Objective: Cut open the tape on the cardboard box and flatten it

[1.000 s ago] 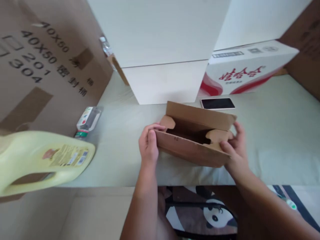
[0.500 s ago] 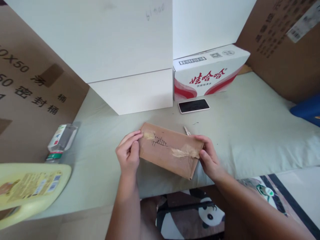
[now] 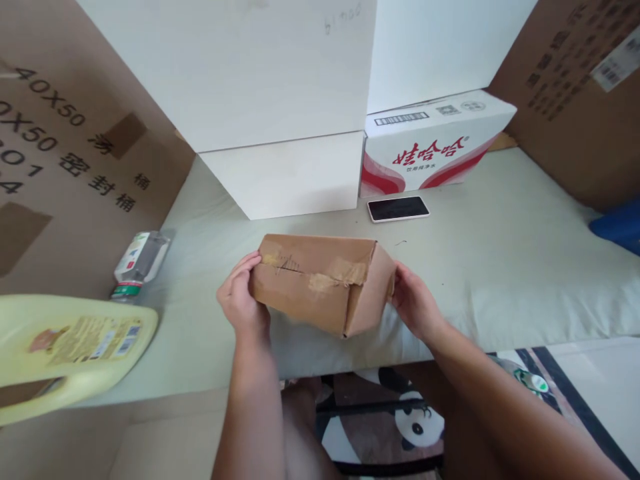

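A small brown cardboard box (image 3: 305,287), with worn tape and dark handwriting on one face, is held up between my two hands above the pale green cloth (image 3: 200,353). My left hand (image 3: 243,293) grips its left end, fingers closed on the upper edge. At the other end, my right hand (image 3: 413,297) has its fingers against the far side of the box's right face; part of them is hidden behind it. The box is turned so that its right end face shows. A phone (image 3: 399,209) with a dark screen lies behind the box.
White boxes (image 3: 285,180) and a red-and-white carton (image 3: 425,157) stand at the back. Large brown cartons flank both sides. To the left lie a clear bottle (image 3: 143,260) and a yellow jug (image 3: 95,340). Something blue (image 3: 620,227) is at the right edge.
The box has turned and shifted left, so its right end face now shows. My right hand has moved behind that face. The key seen beside the box is now hidden. The camera view has shifted slightly.
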